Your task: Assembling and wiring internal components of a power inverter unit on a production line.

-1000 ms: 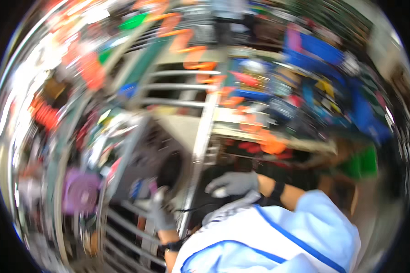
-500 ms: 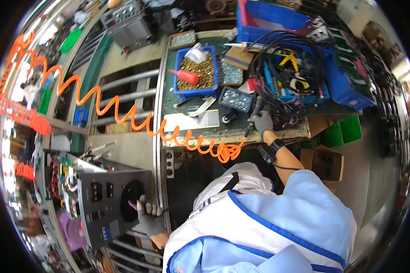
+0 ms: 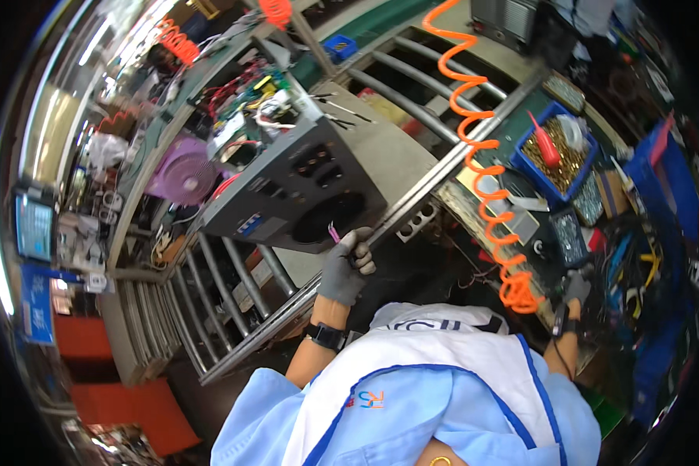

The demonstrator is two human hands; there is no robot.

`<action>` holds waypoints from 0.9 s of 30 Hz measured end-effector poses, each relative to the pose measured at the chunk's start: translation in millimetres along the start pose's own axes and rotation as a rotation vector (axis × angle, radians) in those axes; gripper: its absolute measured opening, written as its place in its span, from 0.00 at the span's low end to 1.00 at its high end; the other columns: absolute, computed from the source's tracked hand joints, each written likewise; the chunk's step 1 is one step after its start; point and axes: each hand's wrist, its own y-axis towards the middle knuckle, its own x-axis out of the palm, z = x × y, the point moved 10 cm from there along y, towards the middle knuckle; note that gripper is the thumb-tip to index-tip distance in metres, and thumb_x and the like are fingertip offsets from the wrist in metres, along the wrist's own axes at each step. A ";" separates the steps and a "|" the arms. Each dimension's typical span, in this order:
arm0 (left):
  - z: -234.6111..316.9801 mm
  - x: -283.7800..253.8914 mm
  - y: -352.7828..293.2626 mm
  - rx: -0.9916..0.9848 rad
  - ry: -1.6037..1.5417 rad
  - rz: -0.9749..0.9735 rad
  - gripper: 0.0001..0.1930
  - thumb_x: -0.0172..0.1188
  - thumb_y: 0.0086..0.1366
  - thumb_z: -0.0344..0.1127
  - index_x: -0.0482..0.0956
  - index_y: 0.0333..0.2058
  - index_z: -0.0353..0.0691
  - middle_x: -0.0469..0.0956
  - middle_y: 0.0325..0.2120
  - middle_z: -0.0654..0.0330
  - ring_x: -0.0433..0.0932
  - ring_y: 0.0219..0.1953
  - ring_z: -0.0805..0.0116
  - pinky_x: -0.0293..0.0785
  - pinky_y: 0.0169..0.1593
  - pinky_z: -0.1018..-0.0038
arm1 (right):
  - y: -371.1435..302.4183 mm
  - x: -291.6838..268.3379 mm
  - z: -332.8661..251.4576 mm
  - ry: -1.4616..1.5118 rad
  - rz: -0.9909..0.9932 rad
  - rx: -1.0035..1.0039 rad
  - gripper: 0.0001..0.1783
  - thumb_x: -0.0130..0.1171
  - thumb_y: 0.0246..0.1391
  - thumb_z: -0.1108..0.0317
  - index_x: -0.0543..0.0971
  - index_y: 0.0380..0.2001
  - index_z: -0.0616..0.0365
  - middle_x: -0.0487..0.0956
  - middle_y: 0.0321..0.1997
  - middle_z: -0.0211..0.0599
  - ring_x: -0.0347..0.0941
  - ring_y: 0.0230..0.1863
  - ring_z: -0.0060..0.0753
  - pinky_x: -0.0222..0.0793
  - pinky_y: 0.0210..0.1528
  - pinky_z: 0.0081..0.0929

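1. My left hand, in a grey glove, sits just left of the frame's centre with its fingers curled at the lower corner of the grey metal chassis. A small pink-handled tool pokes up from that grip, so I judge the hand is clenched on it while its knuckles brace against the chassis.
2. My right hand, also gloved, is at centre right of the frame, resting on the edge of the workbench. It is small and partly hidden, so I cannot tell whether it is clenched or released.
3. The chassis lies tilted on the roller rails, left of centre, its front panel with a round opening facing me. I want it steady on the rails before I work the tool, so I should press it lightly.
4. The orange coiled hose hangs from the upper middle down to the bench edge; I need to keep my right forearm clear of it.
5. The blue bin of brass screws sits at the upper right, near enough to reach.
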 end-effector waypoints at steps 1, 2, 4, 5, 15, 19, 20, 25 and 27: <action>9.2 -6.0 -2.5 0.037 -0.017 0.012 0.14 0.45 0.63 0.41 0.69 0.39 0.35 0.53 0.14 0.70 0.50 0.15 0.81 0.49 0.18 0.84 | -6.6 10.6 0.5 0.131 -0.151 0.059 0.10 0.58 0.32 0.72 0.72 0.24 0.61 0.74 0.19 0.35 0.70 0.16 0.30 0.66 0.18 0.27; 9.0 -3.2 -1.8 0.002 -0.034 -0.041 0.15 0.45 0.64 0.42 0.70 0.39 0.34 0.53 0.14 0.70 0.50 0.15 0.81 0.48 0.18 0.84 | -4.9 3.2 2.9 0.051 -0.188 0.086 0.12 0.58 0.33 0.69 0.73 0.25 0.61 0.73 0.19 0.36 0.71 0.17 0.30 0.67 0.19 0.28; 12.1 -4.6 -6.0 -0.035 -0.060 -0.102 0.16 0.44 0.64 0.42 0.70 0.38 0.34 0.52 0.13 0.70 0.50 0.15 0.81 0.48 0.18 0.84 | -6.7 -4.2 6.4 0.251 -0.380 0.054 0.15 0.57 0.38 0.65 0.73 0.31 0.61 0.72 0.23 0.36 0.69 0.23 0.29 0.67 0.25 0.27; 12.6 -0.8 -6.5 -0.055 -0.065 -0.195 0.17 0.43 0.64 0.43 0.70 0.38 0.33 0.53 0.13 0.70 0.50 0.15 0.81 0.48 0.18 0.85 | -11.3 -4.4 3.8 0.394 -0.460 0.053 0.19 0.57 0.41 0.62 0.72 0.37 0.61 0.71 0.24 0.35 0.67 0.24 0.27 0.66 0.26 0.26; -3.4 20.5 -9.1 -0.222 0.239 -0.372 0.14 0.43 0.64 0.38 0.70 0.41 0.33 0.55 0.14 0.71 0.50 0.14 0.82 0.49 0.17 0.85 | -292.4 -12.6 -112.0 0.767 -0.999 0.149 0.25 0.51 0.48 0.53 0.66 0.44 0.60 0.66 0.23 0.31 0.62 0.22 0.24 0.62 0.23 0.23; -25.0 54.3 -21.5 -0.287 0.553 -0.530 0.16 0.44 0.64 0.41 0.71 0.40 0.33 0.56 0.13 0.72 0.51 0.14 0.83 0.48 0.17 0.85 | -363.0 24.3 -138.6 0.730 -1.209 0.193 0.28 0.49 0.50 0.49 0.64 0.47 0.60 0.64 0.23 0.30 0.59 0.22 0.23 0.60 0.22 0.22; -26.8 68.2 -32.6 -0.244 0.594 -0.652 0.18 0.44 0.64 0.44 0.72 0.39 0.33 0.56 0.13 0.72 0.52 0.14 0.83 0.50 0.17 0.84 | -372.0 46.0 -137.9 0.704 -1.353 0.249 0.40 0.47 0.51 0.43 0.52 0.57 0.62 0.61 0.23 0.29 0.55 0.21 0.22 0.55 0.21 0.22; -59.0 124.3 -75.1 -0.170 0.795 -0.986 0.20 0.44 0.64 0.50 0.73 0.40 0.38 0.64 0.17 0.70 0.61 0.18 0.83 0.57 0.21 0.85 | -444.3 122.0 -164.9 0.593 -1.471 0.059 0.36 0.51 0.42 0.55 0.59 0.52 0.66 0.67 0.27 0.34 0.64 0.26 0.25 0.64 0.27 0.23; -56.8 114.7 -70.7 -0.072 0.741 -0.891 0.18 0.45 0.64 0.49 0.71 0.41 0.43 0.67 0.20 0.70 0.63 0.20 0.83 0.59 0.22 0.86 | -481.6 161.1 -175.2 0.527 -1.577 0.019 0.36 0.51 0.41 0.55 0.59 0.52 0.66 0.69 0.29 0.37 0.66 0.27 0.27 0.65 0.28 0.24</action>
